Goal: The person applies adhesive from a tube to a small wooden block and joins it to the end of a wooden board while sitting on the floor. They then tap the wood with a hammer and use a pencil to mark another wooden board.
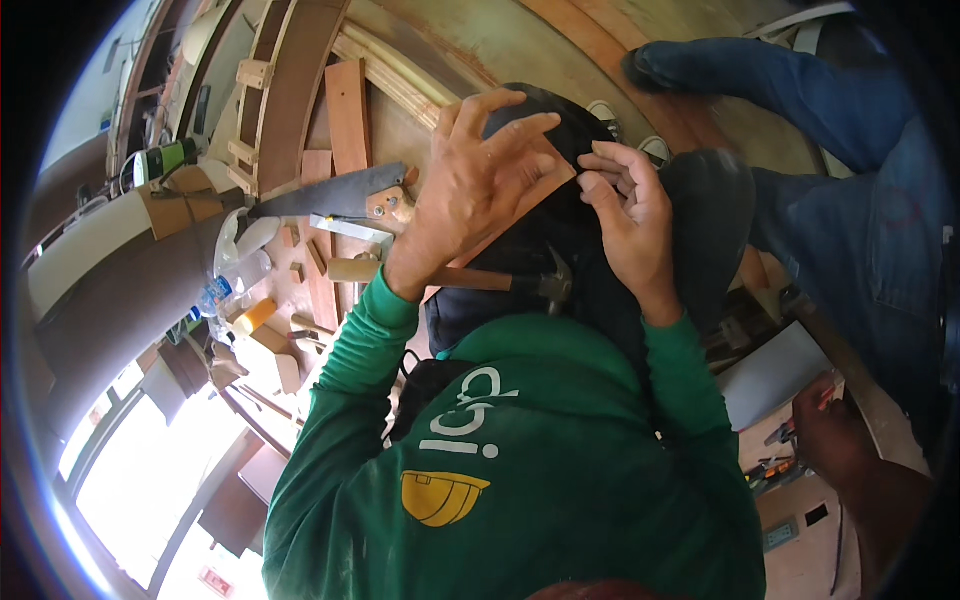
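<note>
Board (pixel 545 188): flat, wooden, pale brown. Head view: at upper centre, in front of the dark trousers (pixel 470 315), one corner toward the right hand (pixel 638 220).

Left hand (pixel 465 185): over the board, back of the hand uppermost. Fingers spread and partly bent, upper ones extended clear of the board, lower ones close against its face; firmness of hold not possible to tell.

Right hand: just beside the board's corner. Fingers curled toward the thumb, narrow gap at the tips; presence of anything small between them not possible to tell.

Hammer (pixel 553 285): across the lap, claw head to the right, wooden handle passing behind the left wrist.

Saw (pixel 335 192): left of the left hand, grey blade pointing left, wooden handle nearest the wrist.

Metal strip (pixel 345 228): just below the saw.

Plank (pixel 347 115): reddish brown, above the saw.

Offcuts (pixel 291 237): small, wooden, left of the metal strip.

Bottle (pixel 213 297): clear, blue label, farther left.

Co-worker's hand (pixel 830 430): lower right, well apart from the board, around a partly hidden red item.

Hand tools (pixel 770 470): mixed, near that hand.

Panel (pixel 770 375): grey, above the hand tools.
</note>
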A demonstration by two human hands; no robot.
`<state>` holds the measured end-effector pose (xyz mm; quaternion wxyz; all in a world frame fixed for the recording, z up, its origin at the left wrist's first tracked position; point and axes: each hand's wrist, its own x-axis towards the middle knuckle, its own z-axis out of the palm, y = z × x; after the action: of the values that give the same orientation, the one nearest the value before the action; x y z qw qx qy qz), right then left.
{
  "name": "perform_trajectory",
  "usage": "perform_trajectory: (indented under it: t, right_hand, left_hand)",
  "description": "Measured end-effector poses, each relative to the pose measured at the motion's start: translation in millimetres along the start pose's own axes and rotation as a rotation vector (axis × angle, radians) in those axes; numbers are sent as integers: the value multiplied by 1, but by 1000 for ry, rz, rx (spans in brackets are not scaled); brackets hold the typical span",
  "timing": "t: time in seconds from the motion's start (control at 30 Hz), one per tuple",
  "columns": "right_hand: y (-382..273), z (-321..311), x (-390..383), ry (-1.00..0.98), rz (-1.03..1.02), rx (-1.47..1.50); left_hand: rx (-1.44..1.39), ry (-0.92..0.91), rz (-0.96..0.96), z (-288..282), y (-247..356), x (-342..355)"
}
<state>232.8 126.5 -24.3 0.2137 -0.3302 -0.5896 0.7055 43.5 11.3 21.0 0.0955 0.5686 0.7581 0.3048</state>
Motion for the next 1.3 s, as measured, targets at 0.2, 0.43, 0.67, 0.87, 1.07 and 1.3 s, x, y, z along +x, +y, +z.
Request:
perform_trajectory:
  t: [0.2, 0.43, 0.67, 0.87, 1.07, 1.3]
  right_hand:
    - [15, -7, 10, -21, 132, 243]
    - [21, -1, 17, -66, 178, 331]
    - [23, -4, 7, -65, 96, 308]
    - [26, -3, 5, -65, 75, 331]
    - [27, 1, 7, -53, 95, 357]
    - [38, 0, 14, -76, 74, 189]
  left_hand:
    - [-63, 86, -112, 26, 9, -23]
    - [-85, 190, -98, 43, 10, -30]
    - [-27, 240, 60, 51, 1, -28]
    - [8, 243, 56, 56, 3, -29]
    - [54, 217, 91, 52, 3, -30]
    - [-37, 179, 36, 43, 11, -28]
